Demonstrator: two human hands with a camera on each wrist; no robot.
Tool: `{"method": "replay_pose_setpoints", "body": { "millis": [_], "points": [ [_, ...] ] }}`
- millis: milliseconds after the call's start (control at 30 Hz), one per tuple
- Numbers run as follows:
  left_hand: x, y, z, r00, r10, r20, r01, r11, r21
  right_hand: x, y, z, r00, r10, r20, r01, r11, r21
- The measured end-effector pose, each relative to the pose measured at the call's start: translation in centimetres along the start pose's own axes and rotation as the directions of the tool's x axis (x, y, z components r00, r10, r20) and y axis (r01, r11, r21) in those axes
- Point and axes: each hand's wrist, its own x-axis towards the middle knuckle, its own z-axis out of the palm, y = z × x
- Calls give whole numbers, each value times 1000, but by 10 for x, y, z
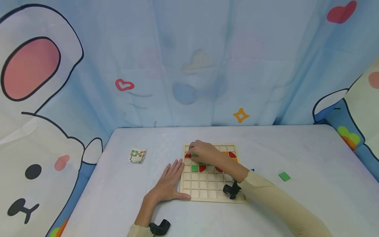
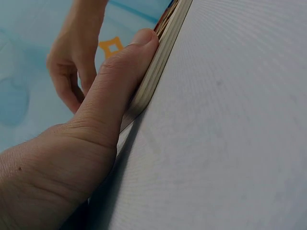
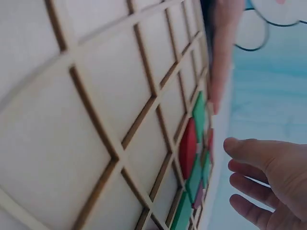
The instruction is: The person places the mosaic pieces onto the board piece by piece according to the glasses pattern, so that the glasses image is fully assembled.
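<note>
wooden grid board [image 1: 207, 184] mid-table [image 1: 124, 204], square cells, red, green, orange pieces in far rows | left hand [image 1: 169, 183] flat, fingers straight, thumb [image 2: 125, 72] pressed to board's left edge | right hand [image 1: 202, 152] over far-left cells, grip curled on a small green piece [image 1: 194, 154] | loose green tile [image 1: 284, 176] right | pattern card [image 1: 137, 155] left
</note>
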Motion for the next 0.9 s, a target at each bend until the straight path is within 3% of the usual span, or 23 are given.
{"method": "replay_pose_setpoints", "body": {
  "millis": [100,333,467,633,800,900],
  "points": [
    [0,-1,1,1000,-7,-3,7,1000,11,-18,-2,-5,998,20,-65,-16,998,62],
    [1,0,1,1000,-14,-5,14,1000,1,-83,5,-6,979,40,-197,-29,998,59],
    [0,0,1,1000,-11,-4,11,1000,7,-125,16,-8,969,171,-181,-159,984,80],
    [0,0,0,1000,-19,0,19,1000,23,-169,30,-22,916,356,-186,-338,933,120],
    [1,1,1,1000,-2,-10,2,1000,15,-201,46,-33,877,397,-269,-381,918,111],
    [2,1,2,1000,3,-15,-3,1000,0,-216,53,-37,860,429,-277,-414,903,114]
  ]
}}
